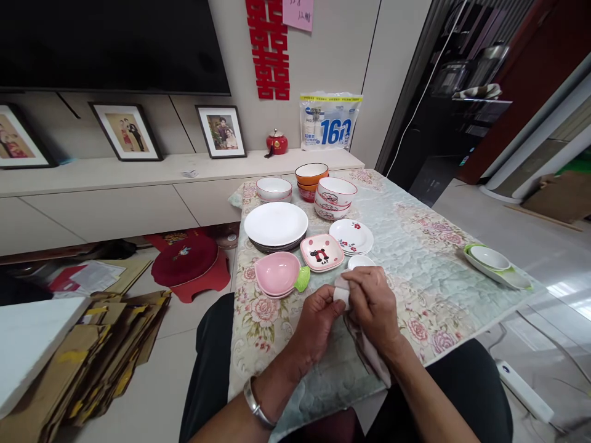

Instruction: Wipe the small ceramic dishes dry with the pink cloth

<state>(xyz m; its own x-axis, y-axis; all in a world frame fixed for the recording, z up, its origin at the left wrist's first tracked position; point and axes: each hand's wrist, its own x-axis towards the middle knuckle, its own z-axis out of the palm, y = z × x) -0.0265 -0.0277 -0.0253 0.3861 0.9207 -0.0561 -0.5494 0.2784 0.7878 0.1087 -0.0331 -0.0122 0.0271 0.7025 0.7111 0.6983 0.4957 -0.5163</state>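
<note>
Close to the table's near edge, my left hand point(318, 317) pinches a small white dish point(341, 298). My right hand point(376, 304) is closed on a pale cloth point(369, 354), which touches the dish and hangs down toward the edge. Just beyond my hands lies a small white saucer point(361, 262). To the left are pink peach-shaped bowls point(277, 274) with a green leaf handle and a square pink cat dish point(322, 252). Behind them stand stacked white plates point(276, 224) and flowered plates point(351, 236).
Stacked bowls point(336, 192) and orange bowls point(311, 173) stand at the back of the flowered tablecloth point(415, 271). Oval green and white dishes point(496, 267) lie near the right edge. A red stool point(189, 264) and flattened cardboard point(115, 351) are on the floor at left.
</note>
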